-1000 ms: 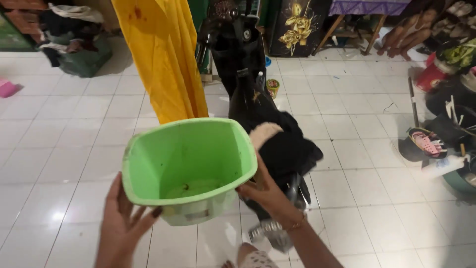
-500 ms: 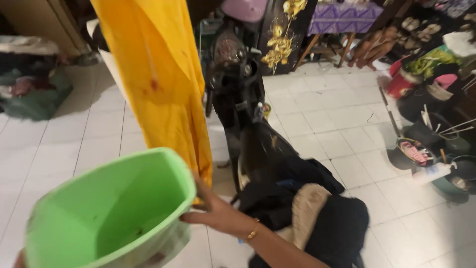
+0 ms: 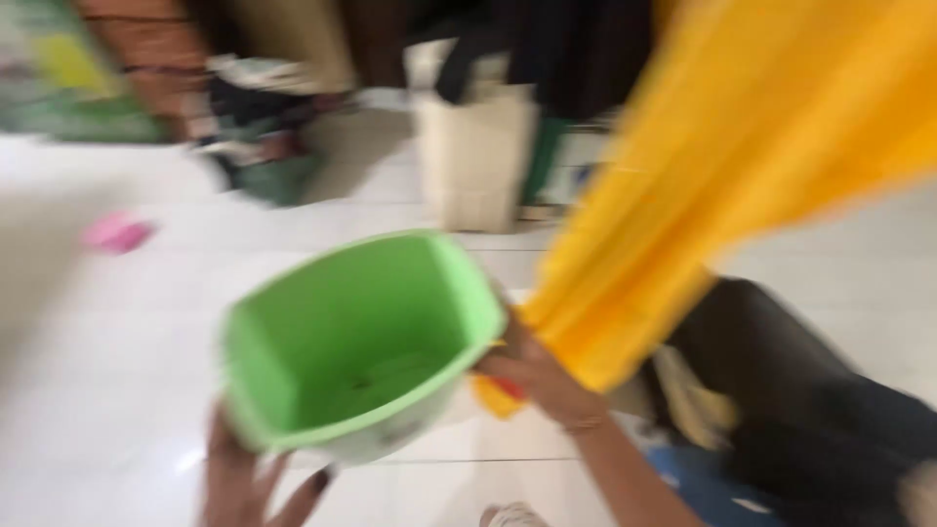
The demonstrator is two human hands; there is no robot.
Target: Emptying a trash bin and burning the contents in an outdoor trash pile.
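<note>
Head camera looks steeply down, close above the hands (image 3: 532,376).

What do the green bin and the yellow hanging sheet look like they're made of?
Green bin: likely moulded plastic, with smooth, even-coloured walls and a thick rolled rim. Yellow sheet: looks like thin woven cloth, matte, draping in soft folds. Blur hides finer texture.

I see everything smeared by motion blur; beside the green plastic bucket (image 3: 356,346), the yellow hanging cloth (image 3: 703,185) runs off-frame.

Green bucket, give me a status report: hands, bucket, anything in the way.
Left hand under green bucket, right hand gripping its rim. Bucket tilted, nearly empty. Yellow cloth hangs against right hand. Picture blurred.
</note>
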